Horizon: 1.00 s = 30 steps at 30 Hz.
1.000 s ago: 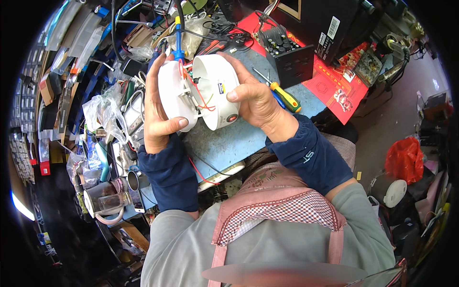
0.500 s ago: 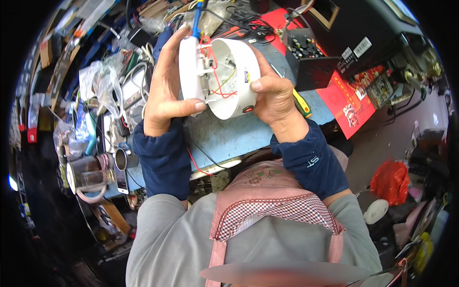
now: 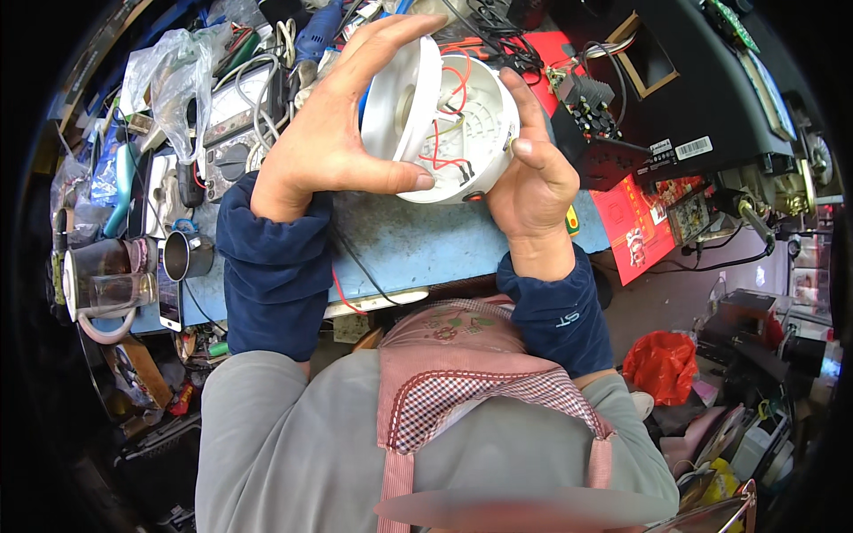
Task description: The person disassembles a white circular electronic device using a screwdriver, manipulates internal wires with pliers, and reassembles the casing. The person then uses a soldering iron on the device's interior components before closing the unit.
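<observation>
My left hand [image 3: 324, 133] is wrapped round a white, dish-shaped round cover [image 3: 389, 111], thumb at its lower edge and fingers over the top. My right hand [image 3: 538, 182] grips the outer side of a round white appliance housing [image 3: 503, 107]. The two parts stand tilted against each other like an ajar shell, the gap facing up. Red wires [image 3: 460, 75] and a yellow-green one run between them inside. A red switch [image 3: 473, 196] sits low on the housing's wall. The cover hides its own inner fittings.
Below my hands lies the blue worktop [image 3: 409, 240]. A multimeter [image 3: 233, 155], a metal cup [image 3: 187, 255], a glass jug [image 3: 98, 280] and a phone [image 3: 170, 298] crowd the left. A screwdriver handle [image 3: 571, 220] and a black box [image 3: 591, 147] are at the right.
The cover has tilted and now shows its dished outer face. The housing has turned so that more of its vented inside shows. My view has shifted, and both hands keep their hold.
</observation>
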Motion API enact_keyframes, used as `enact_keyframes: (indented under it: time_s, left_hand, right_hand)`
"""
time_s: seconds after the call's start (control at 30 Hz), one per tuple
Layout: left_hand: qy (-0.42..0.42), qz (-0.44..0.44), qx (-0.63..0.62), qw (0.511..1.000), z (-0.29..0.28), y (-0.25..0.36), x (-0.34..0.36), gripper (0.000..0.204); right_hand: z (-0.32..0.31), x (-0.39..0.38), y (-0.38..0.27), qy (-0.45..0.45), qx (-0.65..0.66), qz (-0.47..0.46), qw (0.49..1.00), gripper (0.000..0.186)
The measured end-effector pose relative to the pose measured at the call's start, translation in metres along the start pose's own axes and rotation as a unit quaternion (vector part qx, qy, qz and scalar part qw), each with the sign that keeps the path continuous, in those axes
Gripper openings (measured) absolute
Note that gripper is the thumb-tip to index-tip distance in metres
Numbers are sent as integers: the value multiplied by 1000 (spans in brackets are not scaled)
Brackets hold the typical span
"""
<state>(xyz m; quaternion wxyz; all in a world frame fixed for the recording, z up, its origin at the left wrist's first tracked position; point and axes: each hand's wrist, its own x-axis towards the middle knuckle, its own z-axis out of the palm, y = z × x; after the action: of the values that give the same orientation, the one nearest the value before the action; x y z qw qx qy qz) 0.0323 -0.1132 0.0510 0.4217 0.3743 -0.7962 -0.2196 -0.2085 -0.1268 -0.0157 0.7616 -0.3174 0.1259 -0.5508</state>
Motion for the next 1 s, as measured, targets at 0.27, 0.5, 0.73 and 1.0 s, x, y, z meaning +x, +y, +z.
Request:
enact_keyframes:
  time_s: [0.27,0.5,0.73,1.0]
  left_hand:
    - [12,-46,-98,994,5,8,1,131]
    - [12,-47,-92,995,1,5,-2,130]
    - [-20,31,42,998,4,18,3,124]
    - [-66,43,86,993,4,30,4,128]
  right_hand:
    - [3,-2,5,-2,-108,-57,993,77]
    - [7,-3,3,19,-124,-77,989,81]
    - [5,-5,1,7,-81,-63,995,80]
    - [0,-12,-2,20,-121,-75,990,83]
